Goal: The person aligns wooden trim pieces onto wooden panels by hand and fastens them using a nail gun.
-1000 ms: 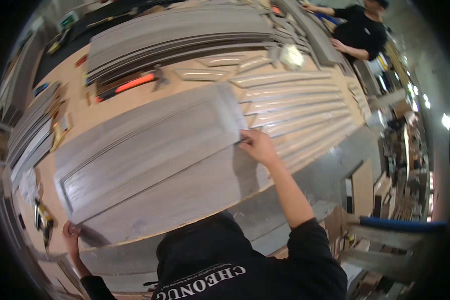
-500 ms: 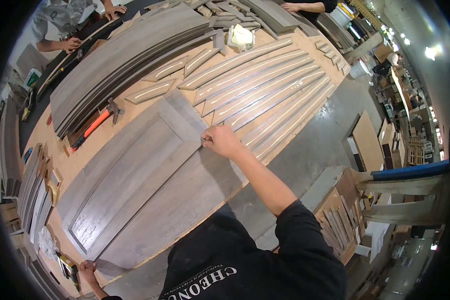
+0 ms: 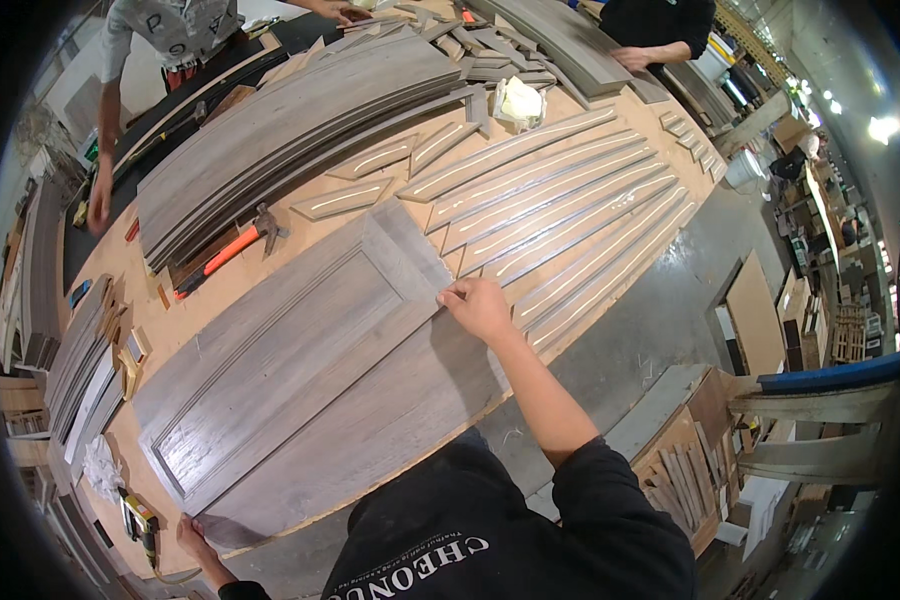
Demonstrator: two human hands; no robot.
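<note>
A grey wood-grain panel [image 3: 370, 430] lies on the workbench in front of me, with a raised frame on its far part. Along the near side of that frame runs a long grey trim strip [image 3: 310, 404]. At its far right end, my right hand [image 3: 478, 308] pinches the strip's edge between thumb and fingers. My left hand [image 3: 198, 545] is closed at the opposite end, by the panel's near left corner; its fingertips are partly hidden. Beyond my right hand, several trim strips [image 3: 570, 210] lie side by side with pale glue lines on them.
Behind the panel are a hammer [image 3: 235, 252] with an orange handle and a stack of grey boards [image 3: 300, 130]. A yellow-and-black tool [image 3: 140, 518] lies near my left hand. Two co-workers' hands [image 3: 98, 205] [image 3: 632, 58] are across the bench. Concrete floor [image 3: 630, 330] lies to the right.
The whole view has shifted, so the bench sits further right and lower. Both my hands keep their places at the strip's ends. The co-worker at far left has moved, one arm now hanging lower.
</note>
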